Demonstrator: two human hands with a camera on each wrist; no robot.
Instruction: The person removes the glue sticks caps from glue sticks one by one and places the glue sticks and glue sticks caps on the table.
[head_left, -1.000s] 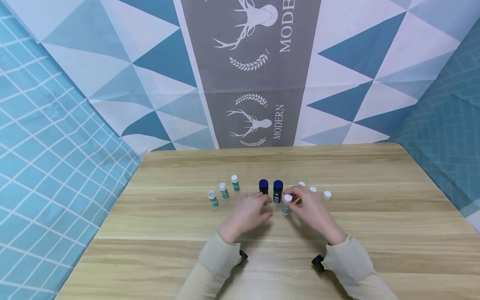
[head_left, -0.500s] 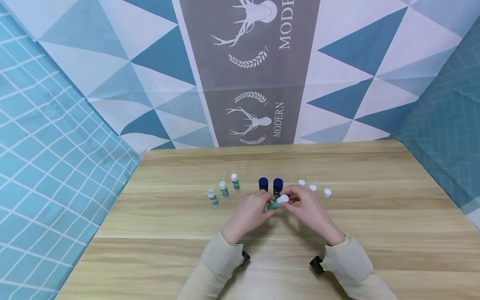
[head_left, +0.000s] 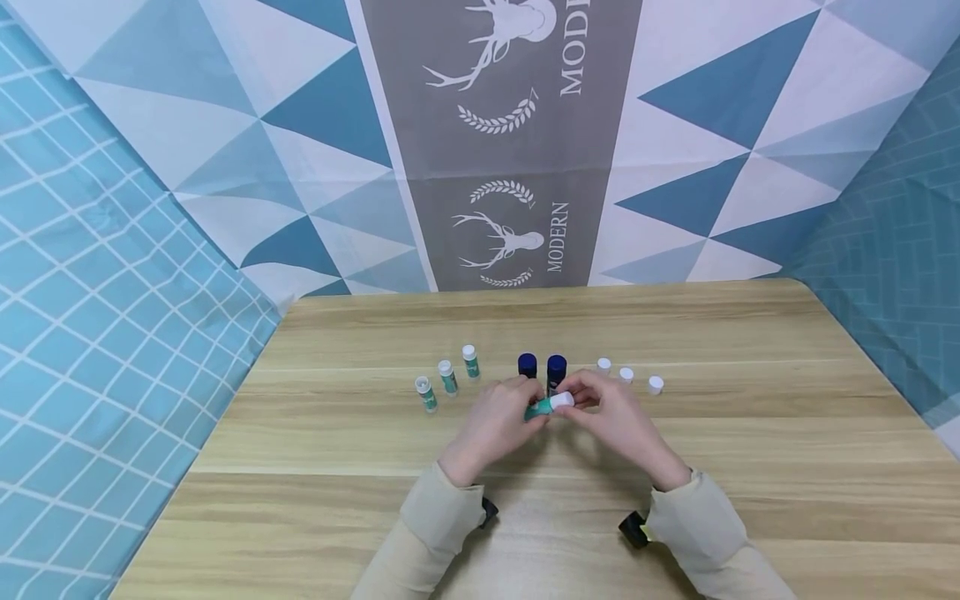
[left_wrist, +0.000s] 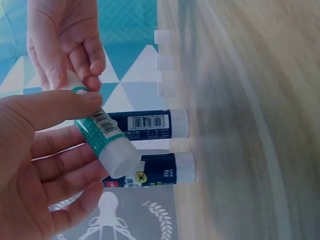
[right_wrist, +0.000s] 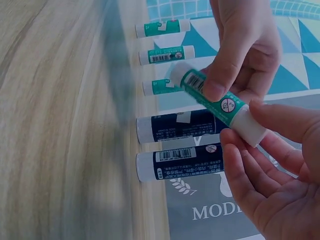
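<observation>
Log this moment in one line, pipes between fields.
left hand: grips green stick | right hand: pinches its cap | blue sticks: two, upright | green sticks: three, standing left | loose caps: three, right

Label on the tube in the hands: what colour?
The label is green; it shows best in the right wrist view.

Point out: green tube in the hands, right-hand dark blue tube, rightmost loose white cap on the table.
Green tube (right_wrist: pixel 228 106): right wrist view, on its label.
Right-hand dark blue tube (head_left: pixel 557 367): head view, on its upper end.
Rightmost white cap (head_left: pixel 656 385): head view, middle of the cap.
</observation>
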